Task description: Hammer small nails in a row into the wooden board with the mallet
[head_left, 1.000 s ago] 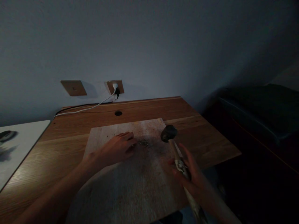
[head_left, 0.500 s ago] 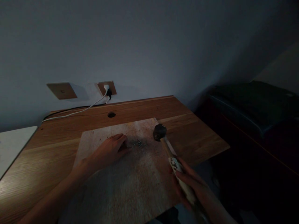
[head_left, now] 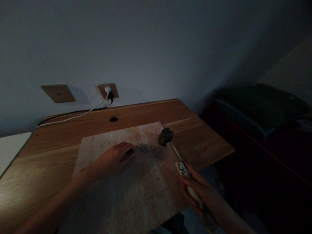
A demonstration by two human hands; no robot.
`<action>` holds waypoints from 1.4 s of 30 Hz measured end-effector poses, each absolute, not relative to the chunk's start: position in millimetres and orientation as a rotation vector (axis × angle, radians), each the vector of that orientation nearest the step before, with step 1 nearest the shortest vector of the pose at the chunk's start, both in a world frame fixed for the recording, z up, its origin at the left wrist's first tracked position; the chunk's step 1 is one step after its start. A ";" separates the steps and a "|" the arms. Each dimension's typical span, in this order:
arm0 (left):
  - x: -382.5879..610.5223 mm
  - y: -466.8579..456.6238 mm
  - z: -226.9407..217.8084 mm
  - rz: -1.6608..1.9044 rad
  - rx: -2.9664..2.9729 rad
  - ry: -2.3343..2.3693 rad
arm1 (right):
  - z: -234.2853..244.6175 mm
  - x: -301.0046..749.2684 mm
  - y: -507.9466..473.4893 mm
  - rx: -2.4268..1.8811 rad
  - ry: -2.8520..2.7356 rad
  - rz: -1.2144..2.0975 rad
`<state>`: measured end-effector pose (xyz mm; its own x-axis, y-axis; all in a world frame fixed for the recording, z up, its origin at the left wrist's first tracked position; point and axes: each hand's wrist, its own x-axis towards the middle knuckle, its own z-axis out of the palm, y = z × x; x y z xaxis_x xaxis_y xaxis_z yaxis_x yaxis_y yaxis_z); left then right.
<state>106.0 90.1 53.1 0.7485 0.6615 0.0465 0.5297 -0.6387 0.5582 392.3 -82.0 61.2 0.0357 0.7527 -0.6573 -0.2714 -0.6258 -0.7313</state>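
My right hand (head_left: 195,187) is wrapped around the handle of a hammer (head_left: 175,154) with a rounded dark metal head and a patterned wrap. The head is held over the right edge of a pale wooden board (head_left: 136,188). Beside a small pile of nails (head_left: 143,148) on the board, my left hand (head_left: 119,156) rests low with fingers curled and fingertips drawn towards the thumb. Whatever is between those fingertips, if anything, is hidden. Beyond my left hand, a row of small dark dots crosses the board; I cannot tell whether they are holes or nail heads.
The board lies on a wooden desk (head_left: 195,139) against a wall. A round cable hole (head_left: 113,119) is near its back. White and black cables (head_left: 73,119) run from a wall socket (head_left: 114,90). A white panel (head_left: 12,148) stands left; a dark green cushion-like item (head_left: 263,100) lies right.
My view has shifted slightly, moving the scene a little to the left. My left fingertips have come closer to the nail pile. The hammer stays raised in my right hand.
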 end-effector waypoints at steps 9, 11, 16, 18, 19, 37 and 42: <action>112.1 90.6 55.4 0.506 2.433 0.767 | 64.5 400.1 -75.5 -1.588 -0.492 1.673; 116.3 87.2 57.8 0.487 2.459 0.730 | 64.7 400.7 -75.7 -1.606 -0.499 1.656; 126.1 79.0 58.4 0.377 2.596 0.708 | 64.6 400.0 -76.3 -1.584 -0.543 1.645; 128.6 77.3 57.7 0.300 2.707 0.690 | 64.7 400.1 -76.4 -1.592 -0.547 1.645; 129.5 76.4 57.6 0.260 2.768 0.691 | 64.7 400.5 -76.4 -1.600 -0.549 1.644; 149.3 62.0 70.4 0.349 2.649 0.670 | 52.8 434.2 -47.3 -1.921 -1.373 1.387; 164.8 60.3 55.2 0.478 2.441 0.628 | 55.8 431.7 -47.9 -1.926 -1.369 1.364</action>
<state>164.8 60.3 55.2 0.8260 0.5296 0.1929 0.3263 -0.7284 0.6025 431.7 -47.9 55.8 0.0384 0.8793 -0.4748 0.4780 -0.4334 -0.7640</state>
